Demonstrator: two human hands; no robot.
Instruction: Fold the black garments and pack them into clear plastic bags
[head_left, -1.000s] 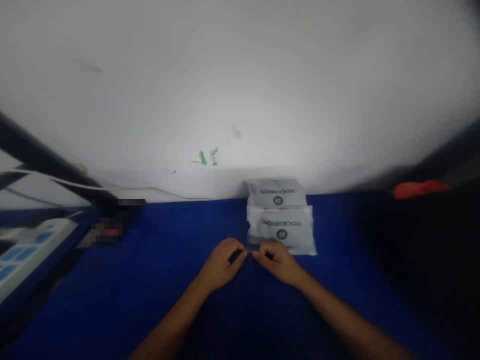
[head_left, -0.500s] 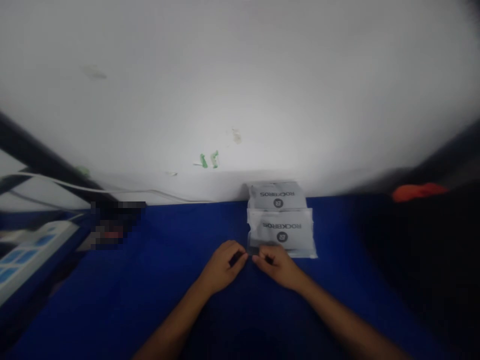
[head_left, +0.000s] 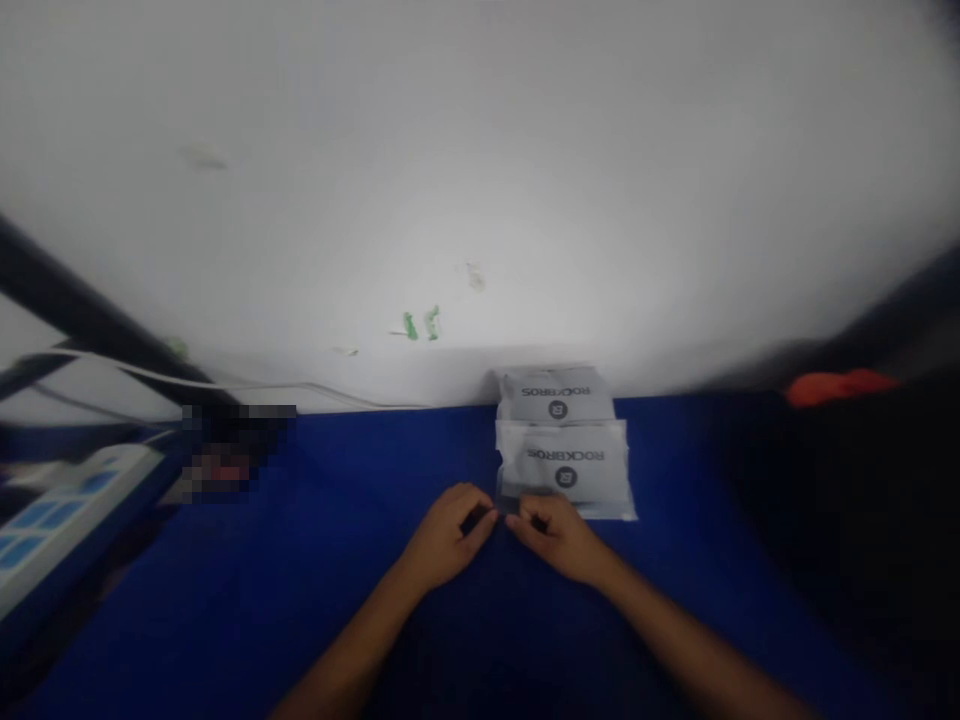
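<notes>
Two frosted plastic bags printed ROCKBROS, upside down from my side, lie overlapping on the blue cloth. The front plastic bag (head_left: 600, 485) has a clear strip along its near edge and covers part of the rear bag (head_left: 525, 393). My left hand (head_left: 452, 535) is closed, thumb and forefinger pinched at the front bag's near left corner. Just right of it, my right hand (head_left: 561, 535) pinches along the same near edge, its curled fingers over the strip. The fingertips almost meet. What exactly sits between them is blurred.
Behind the bags rises a white wall (head_left: 600, 200) with green tape scraps (head_left: 420, 324). On the left are a power strip (head_left: 67, 515), a white cable (head_left: 247, 386) and a pixelated patch. An orange item (head_left: 840, 387) lies far right. Blue cloth (head_left: 322, 520) spreads underneath.
The whole view has shifted very slightly. Both hands keep the same pinch at the front bag's near edge, and the bags stay in place.
</notes>
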